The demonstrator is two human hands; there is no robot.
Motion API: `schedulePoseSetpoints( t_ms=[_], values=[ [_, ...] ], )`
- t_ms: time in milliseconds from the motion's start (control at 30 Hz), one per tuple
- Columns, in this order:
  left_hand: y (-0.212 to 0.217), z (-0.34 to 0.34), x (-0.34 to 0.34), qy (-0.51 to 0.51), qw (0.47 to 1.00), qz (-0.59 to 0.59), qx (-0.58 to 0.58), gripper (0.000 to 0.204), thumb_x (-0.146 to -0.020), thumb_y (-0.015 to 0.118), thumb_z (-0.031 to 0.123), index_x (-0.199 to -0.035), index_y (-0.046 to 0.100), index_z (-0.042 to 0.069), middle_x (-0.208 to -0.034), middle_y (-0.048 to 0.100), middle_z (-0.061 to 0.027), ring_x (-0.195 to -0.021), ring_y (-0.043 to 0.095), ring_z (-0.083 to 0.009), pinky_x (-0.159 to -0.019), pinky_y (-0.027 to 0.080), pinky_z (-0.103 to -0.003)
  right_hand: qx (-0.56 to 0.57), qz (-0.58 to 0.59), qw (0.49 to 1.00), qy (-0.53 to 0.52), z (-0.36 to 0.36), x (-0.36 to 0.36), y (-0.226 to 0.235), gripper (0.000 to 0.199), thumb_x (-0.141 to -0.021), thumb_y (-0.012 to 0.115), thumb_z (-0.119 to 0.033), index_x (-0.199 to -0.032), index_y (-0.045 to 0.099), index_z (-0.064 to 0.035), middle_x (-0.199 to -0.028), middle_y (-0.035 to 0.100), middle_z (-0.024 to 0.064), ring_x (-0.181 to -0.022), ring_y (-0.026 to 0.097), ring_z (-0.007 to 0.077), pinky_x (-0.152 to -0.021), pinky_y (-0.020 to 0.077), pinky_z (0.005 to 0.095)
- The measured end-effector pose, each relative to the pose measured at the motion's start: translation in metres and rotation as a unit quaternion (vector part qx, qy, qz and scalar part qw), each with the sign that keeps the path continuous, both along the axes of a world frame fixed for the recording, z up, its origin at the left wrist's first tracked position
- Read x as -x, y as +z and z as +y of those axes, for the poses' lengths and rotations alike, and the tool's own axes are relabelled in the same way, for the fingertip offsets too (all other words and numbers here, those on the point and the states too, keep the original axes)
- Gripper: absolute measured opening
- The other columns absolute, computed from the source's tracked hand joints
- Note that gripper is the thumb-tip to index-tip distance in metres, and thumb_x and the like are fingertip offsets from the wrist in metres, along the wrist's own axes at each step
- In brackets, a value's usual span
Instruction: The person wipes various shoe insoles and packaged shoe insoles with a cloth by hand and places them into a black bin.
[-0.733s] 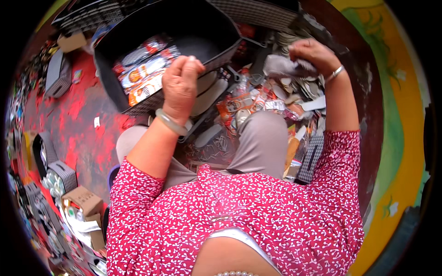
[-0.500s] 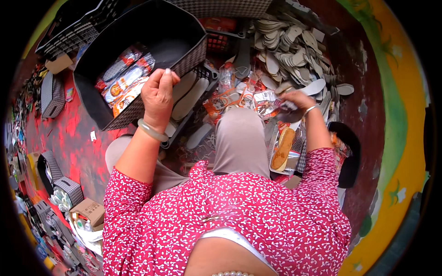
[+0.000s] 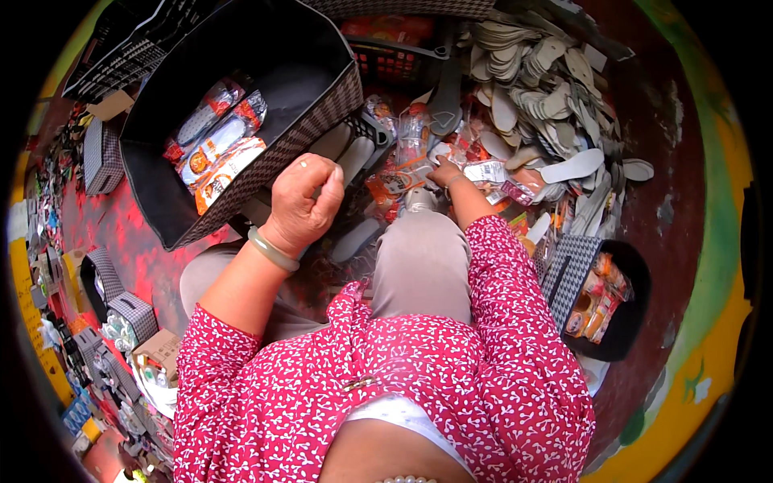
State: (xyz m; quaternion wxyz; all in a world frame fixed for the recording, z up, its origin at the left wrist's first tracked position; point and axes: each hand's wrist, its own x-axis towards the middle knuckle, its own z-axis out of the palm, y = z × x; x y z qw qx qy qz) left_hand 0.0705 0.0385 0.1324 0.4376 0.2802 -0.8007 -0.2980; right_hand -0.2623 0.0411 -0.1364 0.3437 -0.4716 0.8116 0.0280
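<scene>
Gripping black bin (image 3: 241, 137), reaching packets (image 3: 491, 173)

I note a heap of loose grey insoles (image 3: 547, 97) piled at the upper right, spreading onto the dark red floor (image 3: 668, 209). A small black fabric bin (image 3: 620, 322) sits at the right, holding packaged pairs. Further checked-pattern storage boxes (image 3: 121, 310) stand along the left edge, one beside a cardboard carton (image 3: 161, 350). A black plastic crate (image 3: 403, 56) with orange contents stands at the top centre, behind the clutter.
</scene>
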Motion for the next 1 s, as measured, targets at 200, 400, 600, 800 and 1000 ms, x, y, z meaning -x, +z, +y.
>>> schedulePoseSetpoints(
  t_ms=[200,400,600,800,1000],
  values=[
    [0.005,-0.004,0.004,-0.006,1.0,-0.017,0.004,0.012,-0.081,0.052,-0.003,-0.069,0.054,-0.001,-0.068,0.058,-0.0098,-0.063,0.056,-0.0226,-0.061,0.046,-0.03,-0.043,0.056,0.984,0.163,-0.009,0.004,-0.021,0.045,-0.072,0.067,-0.04,-0.104,0.065,-0.0086,-0.107,0.063,0.0144,-0.099,0.06,0.0311,-0.087,0.0469,0.0358],
    [0.003,-0.005,0.001,-0.018,1.0,-0.001,0.008,0.009,-0.081,0.054,-0.001,-0.072,0.056,-0.001,-0.067,0.056,-0.0105,-0.062,0.056,-0.0236,-0.06,0.046,-0.031,0.101,-0.134,0.985,0.033,0.025,0.074,0.054,0.028,-0.079,0.065,-0.034,-0.084,0.068,-0.0061,-0.079,0.067,0.0072,-0.07,0.063,0.0218,-0.063,0.0474,0.0329],
    [-0.006,-0.006,0.006,-0.074,0.986,0.026,-0.146,0.01,-0.086,0.056,0.008,-0.081,0.06,-0.001,-0.073,0.059,-0.0059,-0.066,0.056,-0.0144,-0.062,0.046,-0.028,0.281,-0.522,0.737,-0.324,0.075,0.037,0.256,0.017,-0.078,0.069,-0.013,-0.088,0.061,-0.0019,-0.075,0.064,0.0048,-0.061,0.061,0.0133,-0.054,0.0505,0.0249],
    [0.017,-0.01,0.016,-0.282,0.824,0.32,-0.373,0.083,-0.083,0.063,0.047,-0.143,0.021,0.007,-0.142,0.033,-0.0098,-0.13,0.033,-0.0211,-0.106,0.027,-0.035,0.294,-0.623,0.643,-0.336,0.069,-0.109,0.363,0.014,-0.086,0.06,-0.015,-0.092,0.059,-0.0019,-0.074,0.064,0.0068,-0.055,0.062,0.0152,-0.053,0.0545,0.0265],
    [0.065,-0.015,-0.001,-0.28,0.716,0.519,-0.374,0.091,-0.077,0.05,0.071,-0.133,0.035,0.001,-0.125,0.049,-0.01,-0.11,0.052,-0.0205,-0.091,0.044,-0.033,0.182,-0.677,0.674,-0.234,0.059,-0.187,0.333,0.018,-0.091,0.056,-0.018,-0.088,0.06,-0.001,-0.074,0.063,0.0072,-0.061,0.062,0.0163,-0.055,0.0531,0.0275]
  ],
)
